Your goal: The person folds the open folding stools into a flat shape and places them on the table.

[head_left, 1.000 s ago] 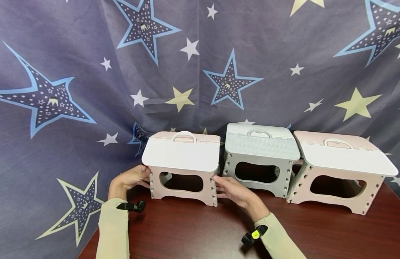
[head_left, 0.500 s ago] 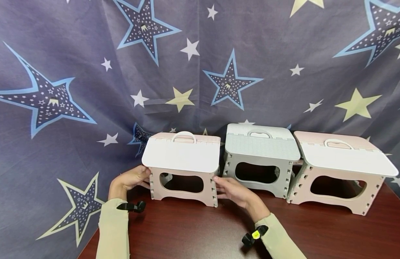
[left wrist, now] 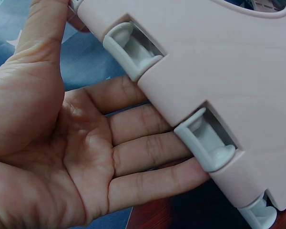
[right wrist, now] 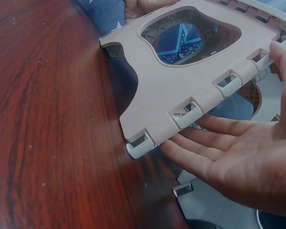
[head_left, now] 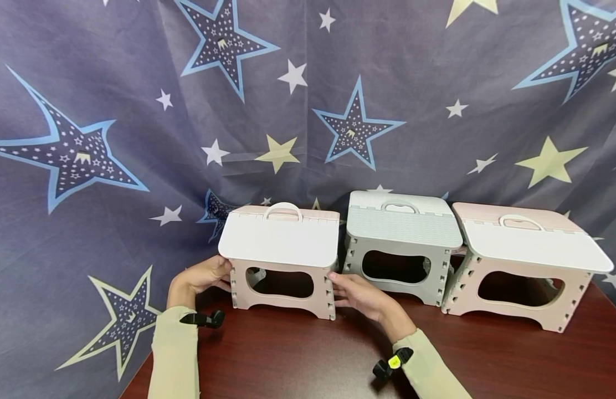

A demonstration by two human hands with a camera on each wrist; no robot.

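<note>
A pink folding step stool (head_left: 278, 238) with a white top front and a carry handle stands unfolded on the left of the table. My left hand (head_left: 200, 275) holds its left side; in the left wrist view the fingers (left wrist: 152, 152) reach behind the hinged edge, with the thumb higher up. On the opposite side my right hand (head_left: 363, 296) holds the right edge, thumb (right wrist: 283, 62) near the top hinges and fingertips (right wrist: 174, 148) at the lower hinges. The far ends of the left fingers are hidden behind the panel.
A grey folding stool (head_left: 403, 227) stands just right of my right hand, close to the held stool. Farther right is another pink and white stool (head_left: 537, 249). A star-patterned cloth (head_left: 268, 111) hangs behind the reddish-brown table (head_left: 288, 354) and along its left side.
</note>
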